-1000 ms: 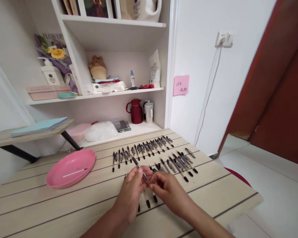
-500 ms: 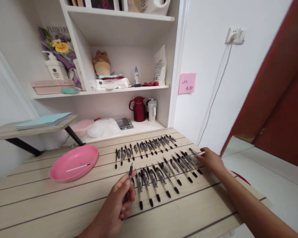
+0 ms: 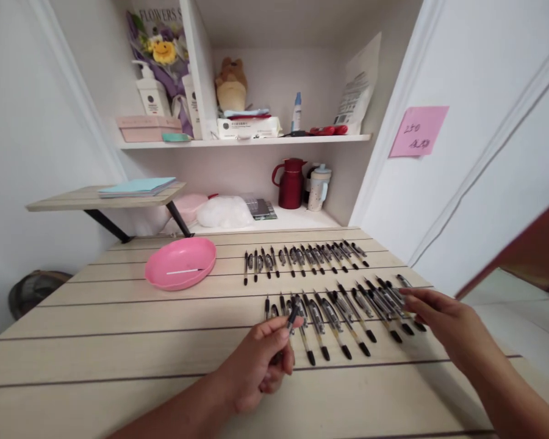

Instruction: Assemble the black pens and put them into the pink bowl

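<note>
My left hand (image 3: 260,360) is closed around a pen (image 3: 293,314), its tip end pointing up and away from me. It hovers at the left end of the front row of pens (image 3: 332,317), covering part of some of them. These pens are clear-barrelled with black ends and lie side by side, slanted, with loose black-and-clear caps among them. My right hand (image 3: 439,311) is over the right end of this row, fingers stretched out, fingertips close to the pens there. Whether they touch one I cannot tell. Farther back lies a second row of pens and caps (image 3: 304,259).
On the striped wooden table (image 3: 165,341), a pink dish (image 3: 153,280) holds a thin white stick with a dark tip, left of the pens. Behind it stands a small raised shelf (image 3: 73,198) bearing blue paper (image 3: 137,186). A red jug (image 3: 291,186) and a tumbler (image 3: 319,189) stand at the back.
The camera view has swung right and down, so the table sits farther left. My right hand has drawn slightly back over the pens' right end. My left hand still grips the pen.
</note>
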The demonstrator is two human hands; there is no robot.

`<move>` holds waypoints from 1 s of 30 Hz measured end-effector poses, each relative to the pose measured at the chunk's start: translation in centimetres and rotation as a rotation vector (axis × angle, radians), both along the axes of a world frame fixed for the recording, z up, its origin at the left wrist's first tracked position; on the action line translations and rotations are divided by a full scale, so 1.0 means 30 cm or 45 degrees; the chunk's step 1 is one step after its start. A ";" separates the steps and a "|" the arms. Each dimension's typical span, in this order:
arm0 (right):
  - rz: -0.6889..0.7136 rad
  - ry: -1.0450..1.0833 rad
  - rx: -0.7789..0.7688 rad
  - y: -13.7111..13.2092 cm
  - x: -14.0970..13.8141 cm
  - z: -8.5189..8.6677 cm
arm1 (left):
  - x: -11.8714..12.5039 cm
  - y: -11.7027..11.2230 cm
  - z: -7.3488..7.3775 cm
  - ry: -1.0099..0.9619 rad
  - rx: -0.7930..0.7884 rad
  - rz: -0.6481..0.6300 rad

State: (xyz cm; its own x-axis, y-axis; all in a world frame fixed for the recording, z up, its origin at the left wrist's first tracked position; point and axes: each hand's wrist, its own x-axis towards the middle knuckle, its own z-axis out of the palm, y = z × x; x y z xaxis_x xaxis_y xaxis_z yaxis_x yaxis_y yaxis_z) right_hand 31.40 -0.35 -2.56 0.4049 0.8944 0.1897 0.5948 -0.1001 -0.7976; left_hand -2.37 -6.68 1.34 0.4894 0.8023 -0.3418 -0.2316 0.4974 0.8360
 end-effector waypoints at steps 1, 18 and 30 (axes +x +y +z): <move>0.109 0.327 0.025 -0.019 -0.069 0.021 | 0.000 -0.003 -0.001 -0.007 0.005 -0.027; 0.615 1.103 0.021 -0.113 -0.565 0.151 | -0.015 -0.018 0.003 -0.029 0.131 -0.181; 0.606 1.155 0.073 -0.138 -0.605 0.145 | -0.008 -0.019 -0.015 0.042 0.258 -0.092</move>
